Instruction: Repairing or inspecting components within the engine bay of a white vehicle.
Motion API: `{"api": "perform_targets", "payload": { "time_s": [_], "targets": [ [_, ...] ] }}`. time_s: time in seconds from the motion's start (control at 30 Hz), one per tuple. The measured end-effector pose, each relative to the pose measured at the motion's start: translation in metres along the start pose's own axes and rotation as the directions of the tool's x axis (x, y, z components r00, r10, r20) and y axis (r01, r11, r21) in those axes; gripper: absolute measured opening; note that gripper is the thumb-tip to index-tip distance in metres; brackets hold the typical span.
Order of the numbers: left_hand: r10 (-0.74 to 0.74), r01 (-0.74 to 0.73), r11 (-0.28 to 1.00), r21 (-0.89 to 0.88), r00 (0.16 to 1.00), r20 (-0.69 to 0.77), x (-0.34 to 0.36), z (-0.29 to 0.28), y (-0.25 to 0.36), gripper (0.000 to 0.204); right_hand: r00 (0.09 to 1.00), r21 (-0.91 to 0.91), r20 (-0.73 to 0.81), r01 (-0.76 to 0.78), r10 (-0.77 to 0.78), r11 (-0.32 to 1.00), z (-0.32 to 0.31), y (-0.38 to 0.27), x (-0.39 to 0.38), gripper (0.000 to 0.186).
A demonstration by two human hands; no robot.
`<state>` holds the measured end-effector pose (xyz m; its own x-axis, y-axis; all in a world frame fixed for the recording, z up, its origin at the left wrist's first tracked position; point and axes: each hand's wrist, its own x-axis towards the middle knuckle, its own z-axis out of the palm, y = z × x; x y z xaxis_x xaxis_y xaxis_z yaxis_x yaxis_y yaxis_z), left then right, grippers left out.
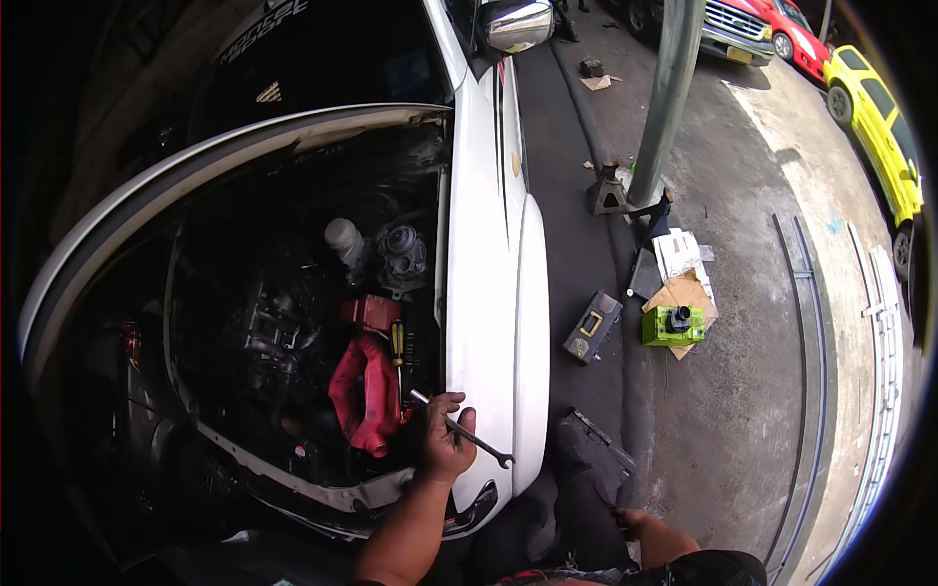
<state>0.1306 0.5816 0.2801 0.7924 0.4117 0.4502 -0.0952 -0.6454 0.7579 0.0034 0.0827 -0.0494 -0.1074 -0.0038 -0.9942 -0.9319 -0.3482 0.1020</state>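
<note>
While the left hand (447, 447) curls fingers round a silver metal wrench (486, 447), the dark engine bay (225, 303) at ten o'clock lies uncovered; unclear: work remaining, right hand (641, 524) fingers

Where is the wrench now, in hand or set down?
In hand: the left hand holds the wrench partway along its shaft, with both ends sticking out, near the white fender.

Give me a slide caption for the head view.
Left hand holding a wrench beside the exposed engine bay of a white vehicle.
</note>
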Motion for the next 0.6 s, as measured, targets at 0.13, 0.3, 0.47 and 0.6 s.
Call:
{"api": "perform_targets", "payload": {
  "time_s": [0.13, 0.3, 0.47, 0.6],
  "targets": [
    [0.028, -0.026, 0.988, 0.154, 1.000, -0.008, 0.065, 0.012, -0.012, 0.025, 1.000, -0.060, 0.009, 0.028, -0.028, 0.998, 0.019, -0.044, -0.037, 0.051],
    [0.160, -0.142, 0.927, 0.348, 0.987, -0.025, 0.162, 0.042, -0.053, 0.026, 0.995, -0.228, 0.058, 0.097, -0.086, 0.969, 0.008, -0.073, -0.068, 0.048],
    [0.214, -0.153, 0.850, 0.504, 0.975, -0.066, 0.243, 0.049, -0.104, 0.026, 0.953, -0.550, 0.226, 0.297, -0.203, 0.780, 0.000, -0.116, -0.140, 0.039],
    [0.167, -0.082, 0.809, 0.582, 0.981, -0.094, 0.294, 0.088, -0.107, 0.027, 0.943, -0.505, 0.243, 0.324, -0.229, 0.800, -0.062, -0.125, -0.176, 0.038]
  ]
}}
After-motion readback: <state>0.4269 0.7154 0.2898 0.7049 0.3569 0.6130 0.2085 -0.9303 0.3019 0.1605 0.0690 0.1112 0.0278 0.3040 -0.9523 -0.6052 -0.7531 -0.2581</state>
